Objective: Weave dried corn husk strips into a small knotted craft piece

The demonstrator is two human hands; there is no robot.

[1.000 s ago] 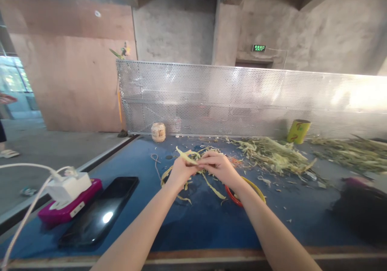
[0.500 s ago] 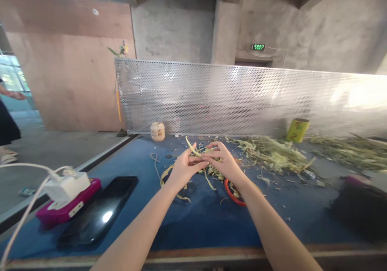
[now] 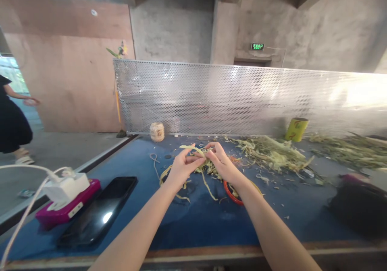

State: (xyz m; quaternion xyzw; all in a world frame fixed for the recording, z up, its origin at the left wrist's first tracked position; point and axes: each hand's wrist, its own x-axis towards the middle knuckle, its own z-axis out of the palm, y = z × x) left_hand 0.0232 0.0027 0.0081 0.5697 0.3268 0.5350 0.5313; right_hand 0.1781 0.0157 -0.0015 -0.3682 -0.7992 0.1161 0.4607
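Above the blue table top (image 3: pixel 199 222), my left hand (image 3: pixel 181 168) and my right hand (image 3: pixel 222 162) meet at a bundle of pale yellow-green husk strips (image 3: pixel 203 164). Both hands pinch the strips with closed fingers; one strip end curls up between them. Loose strips trail down onto the table under my hands. A red and yellow ring (image 3: pixel 234 192) lies on the table just below my right wrist, partly hidden by it.
A black phone (image 3: pixel 99 210), a magenta box (image 3: pixel 65 210) with a white charger (image 3: pixel 66 186) and cable lie front left. Husk piles (image 3: pixel 272 154) spread right. A small woven jar (image 3: pixel 157 131), a yellow cup (image 3: pixel 298 129) and a perforated metal screen (image 3: pixel 242 98) stand behind. A dark bag (image 3: pixel 359 208) sits right. A person (image 3: pixel 13 122) walks far left.
My hands rose slightly and reworked their grip on the strips; the raised strip end has bent over. The person at far left has walked further into view.
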